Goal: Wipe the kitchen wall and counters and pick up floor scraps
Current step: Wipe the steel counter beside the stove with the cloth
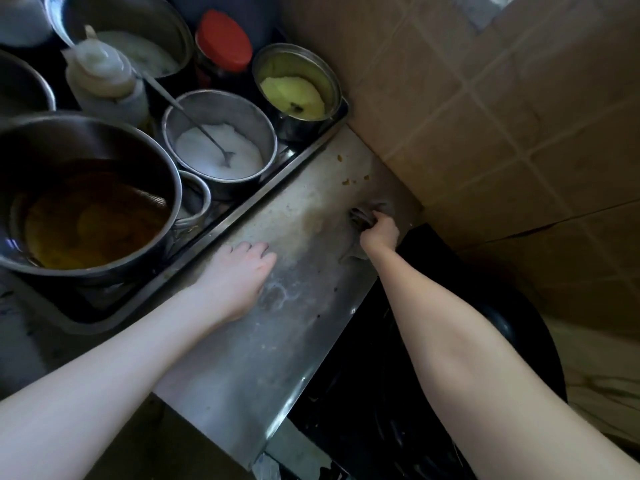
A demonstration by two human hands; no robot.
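The bench [242, 358] is a narrow steel strip running from near to far, hemmed on the left by the raised rim of a metal tray [308, 147] and dropping off on the right at its own bright edge, with a black shape [381, 393] below that I can't make out. At the far end it butts straight into the tiled wall [485, 116]. The bare, smeared strip between the two hands is all the open room there is. The tray is packed tight: a big pot of dark oil [86, 209] nearest, a pot of white powder [218, 150] with a spoon [194, 123] standing in it, and a pot of yellow paste [294, 84] in the far corner. A red-lidded jar [223, 43] and a squeeze bottle [104, 77] stand behind them. A few brown crumbs [349, 180] lie on the bench at the foot of the wall, just beyond the cloth [363, 211]. That cloth sits at the far right of the bench, close to the wall, and the right hand [381, 230] has its fingers curled round it, arm stretched long along the bench edge. The left hand [239, 275] lies palm down on the steel beside the tray rim, fingers straight and spread, holding nothing.
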